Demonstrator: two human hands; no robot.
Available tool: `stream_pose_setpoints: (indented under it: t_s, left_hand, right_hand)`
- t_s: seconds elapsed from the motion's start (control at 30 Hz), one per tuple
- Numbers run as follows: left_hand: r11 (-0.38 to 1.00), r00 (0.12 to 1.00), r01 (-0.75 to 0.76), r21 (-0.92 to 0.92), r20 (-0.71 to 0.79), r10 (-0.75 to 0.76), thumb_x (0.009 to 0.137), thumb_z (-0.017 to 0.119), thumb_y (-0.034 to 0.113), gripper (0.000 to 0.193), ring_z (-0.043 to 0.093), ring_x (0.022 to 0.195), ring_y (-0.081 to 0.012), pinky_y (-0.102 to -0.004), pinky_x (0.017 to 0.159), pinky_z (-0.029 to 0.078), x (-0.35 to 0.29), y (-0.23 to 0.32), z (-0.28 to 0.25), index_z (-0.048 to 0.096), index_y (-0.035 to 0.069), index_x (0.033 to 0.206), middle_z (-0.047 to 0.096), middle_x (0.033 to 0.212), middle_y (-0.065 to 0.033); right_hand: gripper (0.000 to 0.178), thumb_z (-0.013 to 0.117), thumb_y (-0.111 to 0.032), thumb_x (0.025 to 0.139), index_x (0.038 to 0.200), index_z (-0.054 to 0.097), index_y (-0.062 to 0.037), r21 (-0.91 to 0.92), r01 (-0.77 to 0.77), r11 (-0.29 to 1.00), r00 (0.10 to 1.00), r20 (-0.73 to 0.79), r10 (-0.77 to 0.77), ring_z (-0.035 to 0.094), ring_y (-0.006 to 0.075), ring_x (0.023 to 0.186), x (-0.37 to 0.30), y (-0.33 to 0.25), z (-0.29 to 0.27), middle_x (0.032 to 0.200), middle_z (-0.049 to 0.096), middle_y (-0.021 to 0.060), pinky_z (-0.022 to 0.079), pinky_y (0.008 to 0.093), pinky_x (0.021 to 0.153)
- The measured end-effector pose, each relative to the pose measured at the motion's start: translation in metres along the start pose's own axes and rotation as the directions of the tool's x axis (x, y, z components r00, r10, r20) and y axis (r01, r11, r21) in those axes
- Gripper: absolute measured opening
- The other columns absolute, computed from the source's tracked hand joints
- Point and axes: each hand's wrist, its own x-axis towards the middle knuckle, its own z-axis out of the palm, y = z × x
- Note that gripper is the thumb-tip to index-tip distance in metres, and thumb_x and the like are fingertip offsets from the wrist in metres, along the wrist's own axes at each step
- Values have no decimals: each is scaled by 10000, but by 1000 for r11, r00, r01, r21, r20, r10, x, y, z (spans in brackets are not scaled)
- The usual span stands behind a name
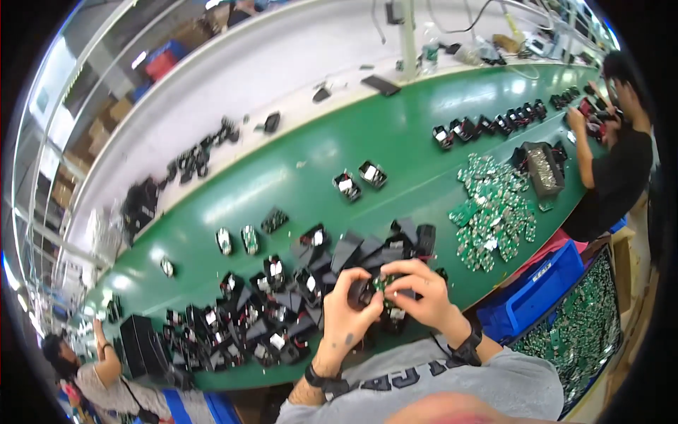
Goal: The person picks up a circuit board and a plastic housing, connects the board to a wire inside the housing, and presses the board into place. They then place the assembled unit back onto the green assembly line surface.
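Note:
Both of my hands meet at the near edge of the green bench. My left hand (347, 311) is closed round a small black plastic housing (364, 291), which its fingers partly cover. In a pinch, my right hand (426, 295) has a small green circuit board (383, 283) at the housing's side. Whether the board sits inside the housing or only touches it, I cannot tell. Just beyond my hands and to their left spreads a heap of black housings (275, 304), several with white parts and wires. To the right lies a pile of loose green circuit boards (494, 212).
Two open housings (347, 185) stand mid-bench, and a row of others (487, 126) runs along the far right. A box of small metal parts (545, 169) stands beside the boards. Blue bins (530, 290) sit at the right edge. Co-workers (618, 155) work at both ends.

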Motion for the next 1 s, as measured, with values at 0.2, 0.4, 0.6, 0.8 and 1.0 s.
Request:
stream_pose_setpoints:
  t_s: [0.2,0.4,0.6,0.8,1.0]
  left_hand:
    - [986,999,24,-163,-24,-28,812,611,7,279,587,747,-100,-244,539,571,2,2,9,484,20,1060,569,897,-57]
    - [961,997,78,-265,23,-74,824,607,-17,262,593,778,-119,-267,579,581,11,-1,9,484,4,1054,577,916,-70]
    - [969,997,26,-245,-61,-42,831,611,38,281,631,694,-151,-268,498,566,12,-11,-1,488,46,1084,610,921,-77]
    - [956,999,46,-289,-7,-50,852,663,125,369,580,889,-137,-263,595,576,6,-9,-10,475,46,1160,514,1119,-78]
    - [938,977,-136,-317,-202,74,817,647,97,341,547,600,-79,-239,496,468,0,8,-7,417,56,1066,570,773,-31]
  right_hand:
    - [75,661,-55,825,893,648,-26,323,-122,938,992,69,106,578,246,1102,4,-5,-5,1197,608,128,461,351,916]
    - [51,661,-38,838,885,646,-26,663,-196,722,976,65,206,523,234,1162,4,3,-2,1280,524,169,423,377,979]
    - [77,678,-70,811,799,622,-20,843,-245,479,961,144,238,505,292,1187,12,1,1,1288,496,218,392,431,1020]
    - [172,607,-1,857,1028,627,6,-70,-444,893,787,-507,351,627,194,919,15,23,-41,968,644,104,488,313,831]
    - [292,604,-40,859,1139,609,43,65,-386,920,891,-231,390,566,230,1078,-2,28,-38,1201,578,157,441,340,912]
